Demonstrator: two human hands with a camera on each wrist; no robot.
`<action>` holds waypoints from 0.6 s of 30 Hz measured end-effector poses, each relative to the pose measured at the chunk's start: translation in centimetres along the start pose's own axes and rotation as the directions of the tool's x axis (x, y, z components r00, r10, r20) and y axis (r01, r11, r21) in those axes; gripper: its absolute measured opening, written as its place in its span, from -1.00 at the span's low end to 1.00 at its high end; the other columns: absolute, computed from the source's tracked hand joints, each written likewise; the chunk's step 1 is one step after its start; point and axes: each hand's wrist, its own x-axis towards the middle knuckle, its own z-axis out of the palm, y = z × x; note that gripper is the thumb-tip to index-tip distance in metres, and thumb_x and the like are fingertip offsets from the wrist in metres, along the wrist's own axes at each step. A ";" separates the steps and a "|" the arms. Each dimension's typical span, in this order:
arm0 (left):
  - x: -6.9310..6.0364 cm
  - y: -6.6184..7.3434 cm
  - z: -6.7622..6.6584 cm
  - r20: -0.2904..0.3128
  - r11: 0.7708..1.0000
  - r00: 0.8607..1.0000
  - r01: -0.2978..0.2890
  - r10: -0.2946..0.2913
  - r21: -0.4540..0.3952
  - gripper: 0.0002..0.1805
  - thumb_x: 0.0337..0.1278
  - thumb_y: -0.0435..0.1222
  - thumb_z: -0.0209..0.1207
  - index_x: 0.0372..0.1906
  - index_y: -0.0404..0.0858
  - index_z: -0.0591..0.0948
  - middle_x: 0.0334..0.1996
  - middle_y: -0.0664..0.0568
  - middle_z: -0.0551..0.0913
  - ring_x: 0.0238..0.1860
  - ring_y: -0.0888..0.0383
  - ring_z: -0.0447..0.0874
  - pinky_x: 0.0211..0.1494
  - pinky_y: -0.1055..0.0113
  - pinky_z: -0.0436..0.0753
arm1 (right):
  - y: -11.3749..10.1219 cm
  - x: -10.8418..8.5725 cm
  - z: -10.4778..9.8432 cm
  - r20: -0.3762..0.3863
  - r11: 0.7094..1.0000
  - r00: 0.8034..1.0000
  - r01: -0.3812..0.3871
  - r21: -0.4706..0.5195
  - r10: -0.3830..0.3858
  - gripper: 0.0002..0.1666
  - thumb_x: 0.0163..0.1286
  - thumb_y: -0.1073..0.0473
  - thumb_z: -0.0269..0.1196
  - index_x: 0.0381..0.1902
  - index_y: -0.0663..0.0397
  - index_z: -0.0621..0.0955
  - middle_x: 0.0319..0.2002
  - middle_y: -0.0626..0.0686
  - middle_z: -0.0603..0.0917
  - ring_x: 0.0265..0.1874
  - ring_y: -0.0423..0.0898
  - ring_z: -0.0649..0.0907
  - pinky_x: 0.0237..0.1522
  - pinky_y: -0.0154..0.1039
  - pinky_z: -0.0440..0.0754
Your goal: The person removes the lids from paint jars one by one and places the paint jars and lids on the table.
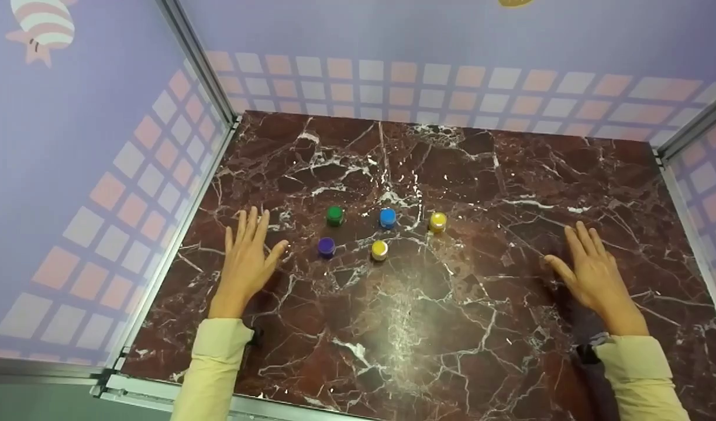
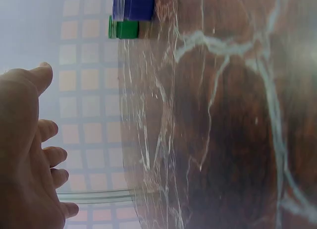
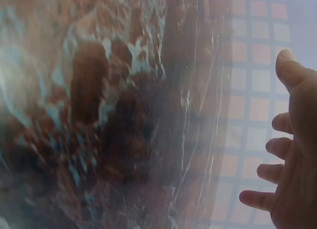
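Note:
Several small paint pots stand in two loose rows on the marbled tabletop. In the far row of the head view are a green pot [image 1: 334, 216], a blue pot [image 1: 387, 218] and a yellow pot [image 1: 438, 222]. Nearer sit a purple pot [image 1: 326, 247] and a second yellow pot [image 1: 379, 250]. My left hand [image 1: 247, 263] is left of the pots with fingers spread, holding nothing; the purple pot is nearest to it. Far to the right, my right hand [image 1: 592, 275] is likewise spread and bare. The left wrist view shows the purple pot [image 2: 138, 5] and green pot [image 2: 127, 29] beyond the thumb.
Dark red marbled tabletop [image 1: 428, 327] with white veins lies under everything. Lilac panels with pink and white squares, such as the back wall [image 1: 393, 35], stand at the back and both sides. Metal framing [image 1: 203, 64] runs along the corners and the table's edges.

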 end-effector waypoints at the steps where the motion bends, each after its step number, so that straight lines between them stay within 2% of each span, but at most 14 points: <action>1: -0.1 0.2 0.0 -0.005 1.000 1.000 0.000 0.000 -0.005 -0.12 0.53 0.18 -0.05 0.67 -0.21 0.01 0.66 -0.17 -0.18 0.65 -0.11 -0.39 0.56 -0.14 -0.41 | -0.1 0.0 0.1 -0.005 1.000 1.000 0.003 0.008 -0.003 -0.03 0.63 -0.26 -0.02 0.64 0.26 -0.02 0.63 0.37 -0.16 0.58 0.40 -0.14 0.26 0.63 -0.03; 5: -0.7 1.3 0.3 -0.007 1.000 1.000 -0.004 0.004 -0.031 -0.15 0.54 0.15 -0.05 0.66 -0.21 0.04 0.66 -0.15 -0.14 0.66 -0.10 -0.35 0.58 -0.12 -0.35 | -0.7 -0.1 0.4 -0.046 0.999 0.999 0.029 0.041 -0.027 -0.08 0.63 -0.21 0.04 0.60 0.32 0.09 0.59 0.45 -0.04 0.52 0.50 0.00 0.29 0.61 -0.04; 9: -1.2 2.4 0.7 -0.020 0.998 1.000 -0.013 0.012 -0.065 -0.19 0.55 0.10 0.00 0.64 -0.23 0.11 0.65 -0.19 -0.07 0.65 -0.14 -0.27 0.59 -0.13 -0.26 | -1.4 -0.3 0.8 -0.100 0.998 0.993 0.064 0.025 -0.061 -0.15 0.61 -0.17 0.09 0.53 0.36 0.23 0.50 0.51 0.14 0.41 0.58 0.17 0.28 0.59 0.04; 14: -1.7 3.8 1.2 -0.110 0.991 0.993 -0.051 0.038 -0.124 -0.26 0.50 -0.01 0.13 0.56 -0.33 0.28 0.59 -0.25 0.13 0.60 -0.23 -0.01 0.56 -0.21 -0.05 | -2.3 -0.4 1.6 -0.163 0.995 0.981 0.104 0.000 -0.102 -0.25 0.58 -0.10 0.17 0.41 0.41 0.37 0.39 0.53 0.31 0.30 0.60 0.31 0.27 0.54 0.16; 18: -1.9 5.3 1.9 -0.187 0.977 0.980 -0.104 0.069 -0.186 -0.38 0.47 -0.08 0.19 0.44 -0.36 0.45 0.49 -0.26 0.32 0.50 -0.27 0.23 0.50 -0.23 0.15 | -3.4 -0.1 2.3 -0.250 0.982 0.950 0.188 -0.026 -0.189 -0.38 0.48 0.04 0.31 0.26 0.44 0.53 0.26 0.51 0.48 0.22 0.52 0.45 0.20 0.47 0.33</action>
